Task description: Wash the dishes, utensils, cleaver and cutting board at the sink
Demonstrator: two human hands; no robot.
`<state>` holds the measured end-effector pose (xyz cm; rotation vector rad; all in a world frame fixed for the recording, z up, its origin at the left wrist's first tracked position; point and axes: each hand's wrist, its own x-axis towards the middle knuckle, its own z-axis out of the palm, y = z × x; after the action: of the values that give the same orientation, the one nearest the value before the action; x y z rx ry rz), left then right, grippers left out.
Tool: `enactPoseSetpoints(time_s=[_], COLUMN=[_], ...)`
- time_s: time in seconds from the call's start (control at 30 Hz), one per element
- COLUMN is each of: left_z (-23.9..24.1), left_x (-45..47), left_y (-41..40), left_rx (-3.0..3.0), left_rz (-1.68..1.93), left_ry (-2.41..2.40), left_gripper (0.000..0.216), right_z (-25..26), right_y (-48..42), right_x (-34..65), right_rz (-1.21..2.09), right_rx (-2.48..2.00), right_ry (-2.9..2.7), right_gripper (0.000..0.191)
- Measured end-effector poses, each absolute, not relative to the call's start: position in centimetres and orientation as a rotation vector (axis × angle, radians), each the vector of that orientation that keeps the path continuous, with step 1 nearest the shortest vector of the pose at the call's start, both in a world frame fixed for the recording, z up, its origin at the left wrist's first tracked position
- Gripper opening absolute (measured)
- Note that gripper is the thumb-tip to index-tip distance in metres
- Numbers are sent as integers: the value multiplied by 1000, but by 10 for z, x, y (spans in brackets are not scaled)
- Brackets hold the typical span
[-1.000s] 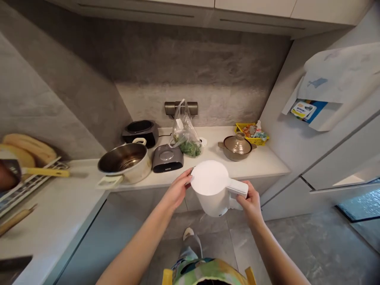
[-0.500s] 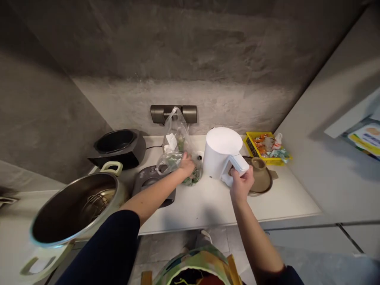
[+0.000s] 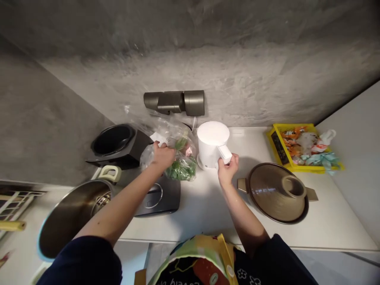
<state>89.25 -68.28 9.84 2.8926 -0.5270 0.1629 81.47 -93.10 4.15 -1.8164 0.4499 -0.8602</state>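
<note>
My right hand [image 3: 228,169] is wrapped round the handle of a white electric kettle [image 3: 210,148], which stands upright by the wall, over a white base. My left hand [image 3: 164,156] is closed on a clear plastic bag [image 3: 175,134]. Green leafy vegetables [image 3: 181,168] and a white slip of paper [image 3: 158,137] show through the film. The bag lies partly over a dark grey cooktop [image 3: 163,198], beside the kettle. My left fingertips are partly hidden in the folds of the bag.
Left stand a black appliance [image 3: 118,146] and a large pot [image 3: 63,221] with a wire rack inside. Right are a brown lidded pot [image 3: 276,194] and a yellow basket [image 3: 277,148] of packets. A dark socket rail [image 3: 173,102] is fixed to the wall.
The kettle has moved left and back toward the wall, away from the lidded pot, with my right hand on its handle. My left hand has pulled the bag leftward, over the cooktop.
</note>
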Motion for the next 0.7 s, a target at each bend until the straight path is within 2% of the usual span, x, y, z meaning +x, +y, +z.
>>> enactPoseSetpoints(time_s=[0.1, 0.3, 0.5, 0.7], left_z=[90, 85, 119, 135], left_x=[895, 890, 870, 850], left_y=[-674, -666, -685, -699], left_rx=[2961, 3086, 3345, 3389], left_rz=[104, -70, -664, -760], left_ry=[-513, -533, -461, -472], left_gripper=[27, 45, 31, 31], right_z=[32, 33, 39, 42], right_y=[-929, -939, -924, -927], right_x=[817, 805, 804, 818], right_rz=[-824, -776, -741, -746], right_rx=[-1821, -1881, -1866, -1985], right_ry=[405, 324, 381, 201], right_gripper=[15, 13, 11, 13])
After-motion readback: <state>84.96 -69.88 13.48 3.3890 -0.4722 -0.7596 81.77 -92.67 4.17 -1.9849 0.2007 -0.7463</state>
